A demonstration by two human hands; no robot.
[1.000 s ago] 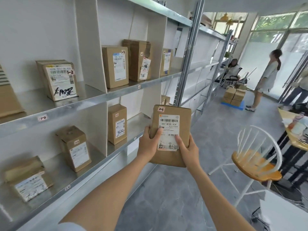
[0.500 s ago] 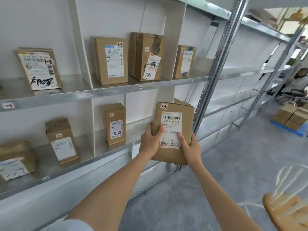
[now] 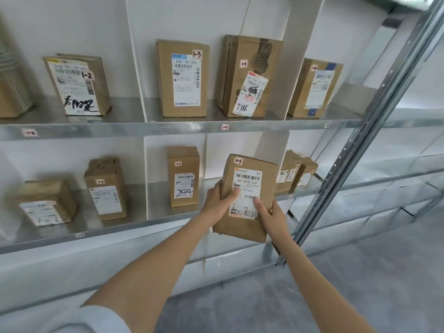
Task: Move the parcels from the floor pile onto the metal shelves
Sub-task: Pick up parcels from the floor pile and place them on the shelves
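A single head-worn wide-angle camera looks forward and slightly down, close to the metal shelves (image 3: 182, 128), which fill the left and centre of the frame. Grey floor (image 3: 360, 284) shows lower right; edges bow, probably from lens distortion.

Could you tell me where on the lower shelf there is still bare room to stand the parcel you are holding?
Bare metal lies on the lower shelf right of the 7022 box, behind the held parcel gripped by the left hand and right hand. A narrower strip lies left of that box, against the divider. Past the next divider, the two small boxes crowd the space.
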